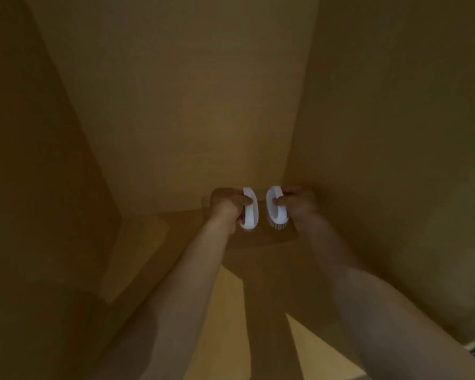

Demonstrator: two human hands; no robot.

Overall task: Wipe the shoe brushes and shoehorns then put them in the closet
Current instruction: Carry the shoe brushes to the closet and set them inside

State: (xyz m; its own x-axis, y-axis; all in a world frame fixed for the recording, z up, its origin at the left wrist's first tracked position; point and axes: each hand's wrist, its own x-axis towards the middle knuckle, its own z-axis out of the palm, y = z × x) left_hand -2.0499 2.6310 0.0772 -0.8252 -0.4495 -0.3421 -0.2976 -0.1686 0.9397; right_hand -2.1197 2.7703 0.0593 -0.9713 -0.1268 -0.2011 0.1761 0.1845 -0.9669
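Observation:
Both my arms reach deep into a dim wooden closet. My left hand (225, 205) grips a white shoe brush (250, 212) by its looped handle, thumb through the loop. My right hand (296, 202) holds a second white shoe brush (275, 211) the same way, its pale bristles pointing down at the closet floor. The two brushes stand side by side, a small gap between them, low near the back of the closet floor (261, 237). No shoehorn is visible.
The closet's back panel (181, 105) rises ahead, with side walls at left (39, 160) and right (395, 160). The right wall lies close to my right hand. Brighter patches of shelf floor (225, 311) show between my forearms.

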